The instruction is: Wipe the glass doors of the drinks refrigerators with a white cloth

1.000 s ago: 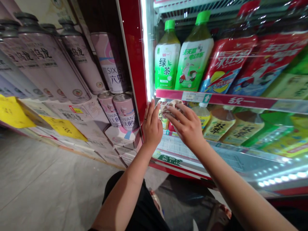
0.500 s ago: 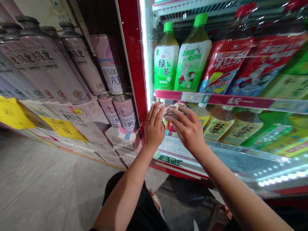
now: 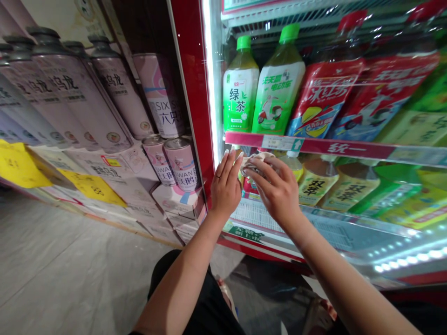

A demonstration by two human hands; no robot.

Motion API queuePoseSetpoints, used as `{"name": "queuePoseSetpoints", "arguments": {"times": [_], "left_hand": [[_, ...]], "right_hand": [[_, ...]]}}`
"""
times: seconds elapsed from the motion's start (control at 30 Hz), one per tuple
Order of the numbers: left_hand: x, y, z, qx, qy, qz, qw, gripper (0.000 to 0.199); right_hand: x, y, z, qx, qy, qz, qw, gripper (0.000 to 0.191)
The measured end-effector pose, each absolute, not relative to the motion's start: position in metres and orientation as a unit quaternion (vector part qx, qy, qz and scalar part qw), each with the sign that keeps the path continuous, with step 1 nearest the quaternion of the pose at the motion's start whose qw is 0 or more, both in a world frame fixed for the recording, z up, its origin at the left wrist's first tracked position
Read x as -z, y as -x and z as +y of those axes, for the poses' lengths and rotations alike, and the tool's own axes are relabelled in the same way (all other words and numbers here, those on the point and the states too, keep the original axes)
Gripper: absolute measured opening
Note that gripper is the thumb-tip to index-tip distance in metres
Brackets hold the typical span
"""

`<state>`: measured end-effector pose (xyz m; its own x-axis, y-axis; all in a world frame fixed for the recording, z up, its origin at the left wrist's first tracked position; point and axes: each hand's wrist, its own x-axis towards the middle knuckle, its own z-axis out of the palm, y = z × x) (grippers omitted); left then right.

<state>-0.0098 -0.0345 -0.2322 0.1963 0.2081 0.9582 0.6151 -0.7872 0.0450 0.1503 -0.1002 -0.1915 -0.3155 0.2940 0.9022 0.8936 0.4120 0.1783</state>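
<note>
**Cloth in right hand (image 3: pixel 275 195), up at cooler (image 3: pixel 192 93) glass**

Right hand shut tight on a soft white cloth (image 3: pixel 254 164), all bunched up in small folds. Cloth low on the glass door (image 3: pixel 335 232), just under a red shelf strip (image 3: pixel 307 145), pressed right up to the glass by the look of it. Left hand (image 3: pixel 225 188) open and empty, fingers up and a bit apart, a thin ring (image 3: pixel 219 176) on one finger. Tips of those fingers at the glass, close to the shiny red frame. Two hands near each other, not touching.

Behind the glass, smooth plastic bottles with green caps (image 3: pixel 260 81), soft-looking white and green labels, round shoulders. Next to them, big bottles in shiny red wrap (image 3: pixel 324 97). Lower down, a row of bottles with yellow and brown labels (image 3: pixel 317 186), partly hidden by the right hand's side of the view.

Left of the cooler, tall pink metal tins (image 3: pixel 118 88) with dark tops, stacked and leaning. Below them, short pink cans (image 3: pixel 181 163) on pale boxes (image 3: pixel 178 200). Yellow paper signs (image 3: pixel 92 188) on the boxes. Smooth gray floor (image 3: pixel 70 260) below, with black shorts (image 3: pixel 181 288) at the bottom of the view.
</note>
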Motion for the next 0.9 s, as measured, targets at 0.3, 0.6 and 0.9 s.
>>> {"name": "queuePoseSetpoints", "arguments": {"times": [0.3, 0.6, 0.9], "left_hand": [[0.234, 0.010, -0.037, 0.551, 0.768, -0.266, 0.187, 0.077], [0.237, 0.006, -0.034, 0.510, 0.781, -0.314, 0.177, 0.079], [0.239, 0.004, -0.032, 0.518, 0.785, -0.294, 0.169, 0.081]], "right_hand": [[0.176, -0.157, -0.104, 0.377, 0.409, -0.687, 0.467, 0.044], [0.188, -0.165, -0.108, 0.387, 0.417, -0.705, 0.424, 0.054], [0.179, -0.173, -0.106, 0.382, 0.414, -0.714, 0.416, 0.064]]}}
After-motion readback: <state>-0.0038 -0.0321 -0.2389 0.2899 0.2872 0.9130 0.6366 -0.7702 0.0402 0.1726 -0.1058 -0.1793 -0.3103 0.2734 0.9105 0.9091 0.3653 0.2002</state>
